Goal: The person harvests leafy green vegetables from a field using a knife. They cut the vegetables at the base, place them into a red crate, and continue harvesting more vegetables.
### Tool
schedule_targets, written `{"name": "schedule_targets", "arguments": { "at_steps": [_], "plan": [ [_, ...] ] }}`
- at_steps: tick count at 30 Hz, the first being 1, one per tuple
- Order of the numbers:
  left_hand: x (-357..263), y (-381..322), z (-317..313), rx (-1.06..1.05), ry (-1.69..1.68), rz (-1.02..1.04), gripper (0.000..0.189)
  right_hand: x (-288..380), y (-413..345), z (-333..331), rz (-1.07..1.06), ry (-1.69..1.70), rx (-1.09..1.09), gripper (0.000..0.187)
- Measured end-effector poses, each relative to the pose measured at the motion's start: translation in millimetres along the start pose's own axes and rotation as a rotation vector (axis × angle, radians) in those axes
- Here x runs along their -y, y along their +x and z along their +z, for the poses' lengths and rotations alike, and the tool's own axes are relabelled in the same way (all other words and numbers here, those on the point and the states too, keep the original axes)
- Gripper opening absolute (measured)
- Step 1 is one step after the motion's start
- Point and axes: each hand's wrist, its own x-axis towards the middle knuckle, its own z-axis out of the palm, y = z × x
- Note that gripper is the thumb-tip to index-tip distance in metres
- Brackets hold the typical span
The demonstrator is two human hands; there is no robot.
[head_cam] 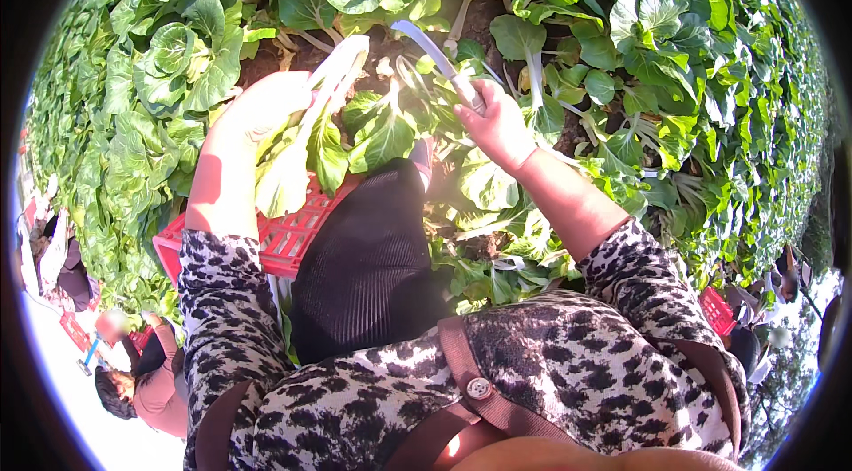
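Note:
My left hand (269,102) is closed around a leafy green with pale stalks (339,72), its cut-looking base pointing up and its leaves hanging down over a red plastic crate. The hand is overexposed by sunlight. In my right hand (498,122) is a knife with a curved blade (429,45), its tip pointing up and to the left, towards the base of the held plant but apart from it. Loose leaves (389,135) lie on the soil between my hands.
The red plastic crate (289,231) stands beside my bent knee (373,238), under my left forearm. Dense leafy plants (652,18) grow ahead and on both sides. People (156,398) and further red crates (717,311) are at the far left and far right edges.

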Motion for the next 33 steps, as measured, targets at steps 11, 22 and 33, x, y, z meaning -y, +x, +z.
{"name": "schedule_targets", "arguments": {
  "at_steps": [11,22,33],
  "plan": [
    [-25,68,125,0.238,-0.544,-0.060,0.054,39,3,-65,0.124,0.720,0.034,0.033],
    [-23,69,122,-0.329,1.130,-0.074,0.032,-4,-4,-91,-0.001,-0.446,-0.183,0.020],
    [17,43,11,-0.607,1.503,-0.678,0.039,-12,-35,-41,0.031,-0.198,0.011,0.031]
  ]
}}
